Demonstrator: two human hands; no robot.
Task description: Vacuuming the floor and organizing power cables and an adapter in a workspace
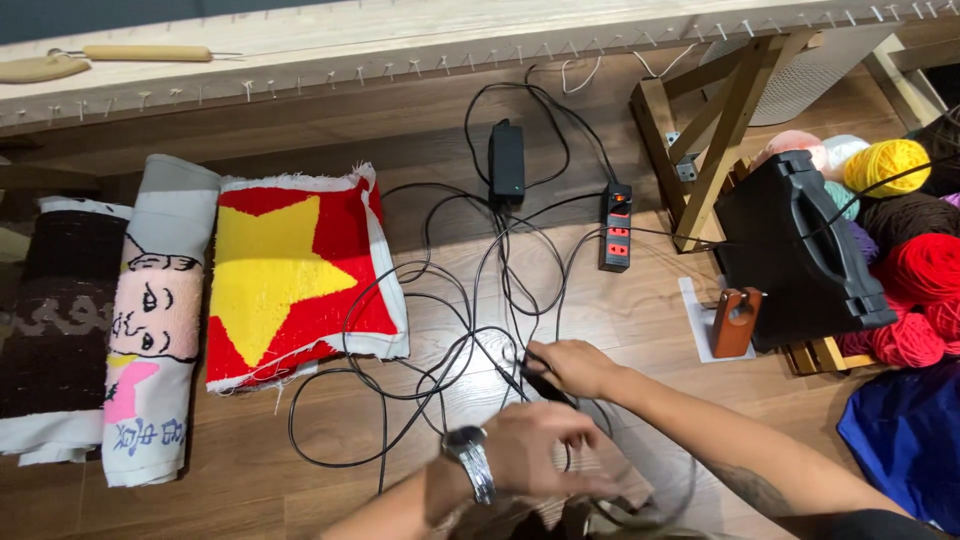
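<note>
A wooden floor (250, 480) fills most of the view, with a long wooden frame (400, 40) studded with nails running across the top. On the left lie three rolled rugs side by side: a dark brown rug (55, 310), a grey rug with a cartoon face (155, 320), and a red rug with a yellow star (295, 275), each touching the next. On the right a black case (800, 250) leans against a heap of yarn balls (915, 270) in red, yellow and brown, with a blue cloth (905, 440) just below them. A tangle of black cables (440, 340) sprawls over the middle of the floor, running up to a black power adapter (506, 160) and a black power strip (616, 226) near it. The left hand (545, 450), with a silver watch (470, 460) on the wrist, is closed on a loop of cable at the bottom centre. The right hand (575, 368), just above it, pinches a small black plug (545, 385) at the cable's end, low over the floor.
</note>
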